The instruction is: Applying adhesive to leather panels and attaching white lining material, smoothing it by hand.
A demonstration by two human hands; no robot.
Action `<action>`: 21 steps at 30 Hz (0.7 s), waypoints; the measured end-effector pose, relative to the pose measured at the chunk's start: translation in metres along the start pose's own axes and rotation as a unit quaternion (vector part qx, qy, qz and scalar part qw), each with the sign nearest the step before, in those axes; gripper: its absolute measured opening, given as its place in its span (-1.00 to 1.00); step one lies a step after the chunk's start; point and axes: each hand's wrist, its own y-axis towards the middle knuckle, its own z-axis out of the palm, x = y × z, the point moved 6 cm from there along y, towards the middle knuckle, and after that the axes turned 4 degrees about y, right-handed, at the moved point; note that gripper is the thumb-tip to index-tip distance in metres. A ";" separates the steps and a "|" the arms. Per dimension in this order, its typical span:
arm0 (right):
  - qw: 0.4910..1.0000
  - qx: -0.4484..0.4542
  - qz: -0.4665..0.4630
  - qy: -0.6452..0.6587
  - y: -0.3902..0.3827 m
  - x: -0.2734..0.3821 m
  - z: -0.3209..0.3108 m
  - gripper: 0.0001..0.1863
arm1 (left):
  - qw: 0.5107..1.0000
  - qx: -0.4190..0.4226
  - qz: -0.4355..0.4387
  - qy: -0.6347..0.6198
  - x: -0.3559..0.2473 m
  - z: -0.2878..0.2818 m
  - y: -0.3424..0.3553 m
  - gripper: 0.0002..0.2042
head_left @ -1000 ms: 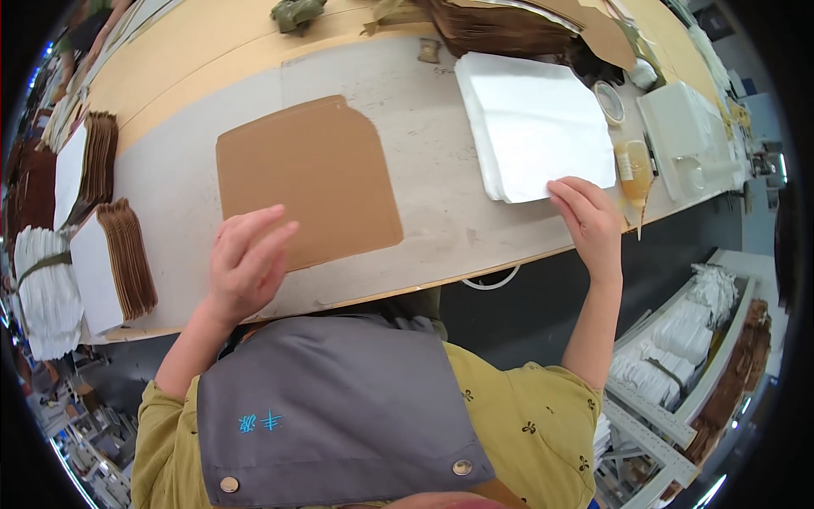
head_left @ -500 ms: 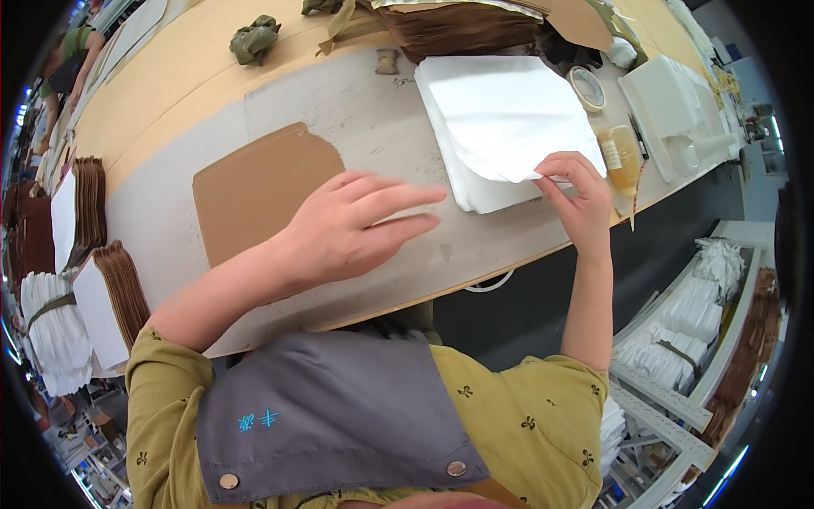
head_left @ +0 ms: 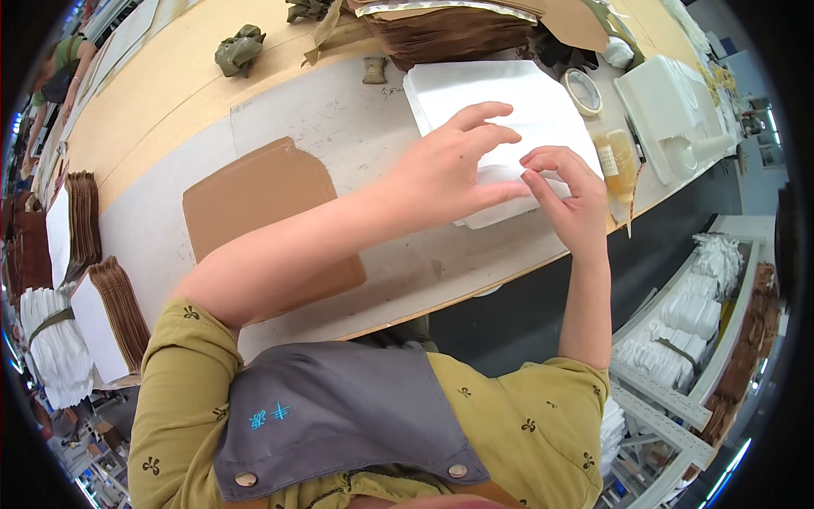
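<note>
A stack of white sheets [head_left: 483, 85] lies on the table towards the right, its upper edge in plain sight. My right hand [head_left: 575, 199] is at the stack's near right corner, thumb and forefinger pinched on the edge of the top white sheet. Over the near left part of the stack reaches my left hand [head_left: 449, 170], fingers spread and nothing in them. Its thumb points towards the right fingertips; whether it touches the sheet I cannot tell. Under my left forearm lies a flat brown panel [head_left: 254, 191], partly covered by the arm.
Beyond the sheets sits a brown stack [head_left: 449, 38]. A tape roll [head_left: 582, 92], an amber glue bottle [head_left: 616, 165] and a translucent plastic container [head_left: 657, 102] stand right. Crumpled olive material [head_left: 240, 51] lies far left. Brown and white bundles [head_left: 119, 310] line the left edge.
My left hand has moved right, from above the bare table beside the brown panel to over the white sheets. My right hand stays pinched at the sheet's corner.
</note>
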 end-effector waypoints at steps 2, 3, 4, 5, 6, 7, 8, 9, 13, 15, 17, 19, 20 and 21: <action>0.999 -0.022 -0.028 -0.035 0.002 0.002 -0.001 -0.91 | 0.998 0.015 -0.051 -0.033 0.012 0.011 0.002 -0.65; 0.999 -0.023 -0.029 -0.035 0.004 0.004 0.000 -0.91 | 0.998 0.014 -0.050 -0.033 0.018 0.015 0.000 -0.65; 0.999 -0.032 -0.027 -0.028 0.006 0.006 -0.001 -0.91 | 0.999 -0.008 -0.037 -0.030 0.019 0.014 -0.002 -0.67; 0.999 -0.041 -0.027 -0.020 0.007 0.007 -0.003 -0.90 | 0.999 -0.030 -0.023 -0.026 0.021 0.012 -0.003 -0.70; 0.999 -0.042 -0.027 -0.020 0.008 0.006 -0.004 -0.90 | 0.999 -0.030 -0.022 -0.026 0.024 0.014 -0.004 -0.70; 0.999 -0.033 -0.016 -0.033 0.008 0.003 -0.005 -0.88 | 0.997 -0.047 -0.029 -0.045 0.024 0.013 -0.004 -0.74; 0.999 -0.025 -0.006 -0.045 0.009 0.000 -0.007 -0.84 | 0.995 -0.064 -0.035 -0.065 0.025 0.011 -0.003 -0.77; 0.999 -0.026 -0.007 -0.047 0.009 0.003 -0.011 -0.84 | 0.995 -0.065 -0.034 -0.065 0.024 0.009 -0.002 -0.77; 0.968 0.007 -0.024 -0.251 0.014 -0.016 -0.027 -0.70 | 0.981 -0.050 -0.130 -0.133 0.041 -0.003 0.001 -0.81; 0.951 -0.005 -0.025 -0.307 0.006 -0.045 -0.057 -0.66 | 0.969 -0.044 -0.169 -0.171 0.048 -0.002 0.005 -0.79; 0.972 -0.033 0.034 -0.230 0.007 -0.069 -0.083 -0.70 | 0.930 -0.029 -0.262 -0.257 0.063 0.003 0.005 -0.75; 0.981 -0.062 0.049 -0.175 0.020 -0.074 -0.084 -0.75 | 0.936 -0.060 -0.250 -0.242 0.075 -0.001 0.005 -0.74; 0.979 -0.086 0.128 -0.133 0.027 -0.081 -0.085 -0.77 | 0.940 -0.088 -0.240 -0.228 0.079 -0.007 0.005 -0.74; 0.968 -0.109 0.206 -0.090 0.033 -0.089 -0.084 -0.78 | 0.941 -0.091 -0.236 -0.226 0.084 -0.010 0.007 -0.74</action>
